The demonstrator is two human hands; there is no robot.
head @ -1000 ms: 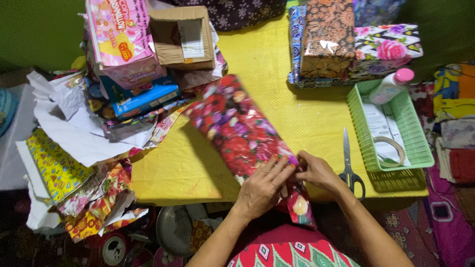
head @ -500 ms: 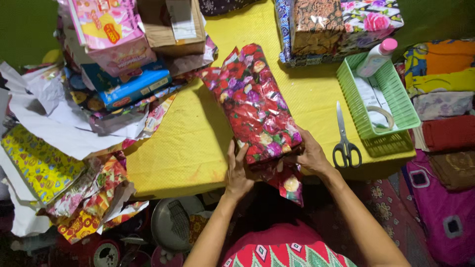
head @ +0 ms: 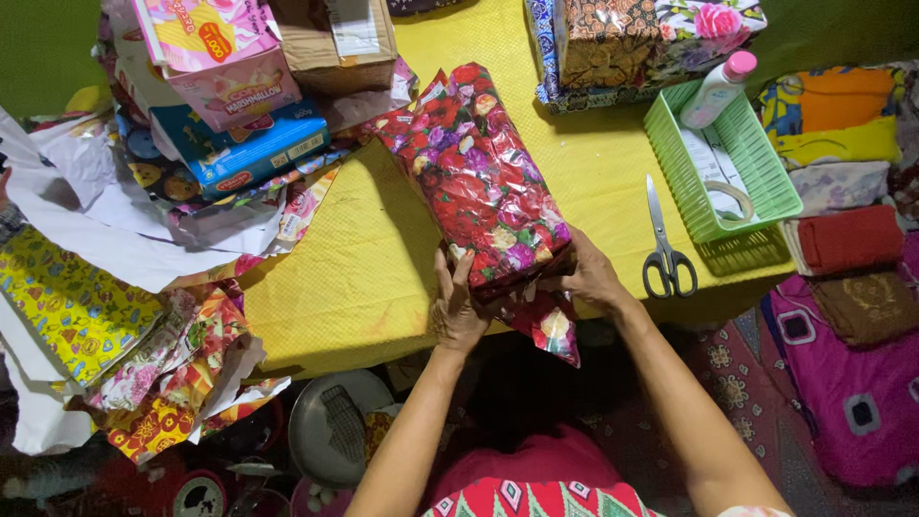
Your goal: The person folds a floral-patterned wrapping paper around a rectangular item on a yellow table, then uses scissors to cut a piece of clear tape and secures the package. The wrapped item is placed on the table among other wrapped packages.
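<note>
A long parcel wrapped in glossy red floral paper (head: 479,177) lies slanted on the yellow table (head: 364,268). My left hand (head: 454,304) presses against the parcel's near left end, fingers up along its side. On the near right end rests my right hand (head: 586,276), gripping the paper there. A loose flap of the same floral paper (head: 552,330) hangs down off the table edge between my hands.
Scissors (head: 662,244) lie right of my right hand. A green basket (head: 766,182) holds a tape roll, a paper and a pink-capped bottle (head: 718,88). Wrapped boxes (head: 622,43) stand at the back. Boxes and loose wrapping sheets (head: 191,191) pile up on the left; folded cloths (head: 847,191) lie at right.
My left hand has come off the top of the parcel and gone to its near left end. The parcel's near end has lifted and turned a little; the view shifted.
</note>
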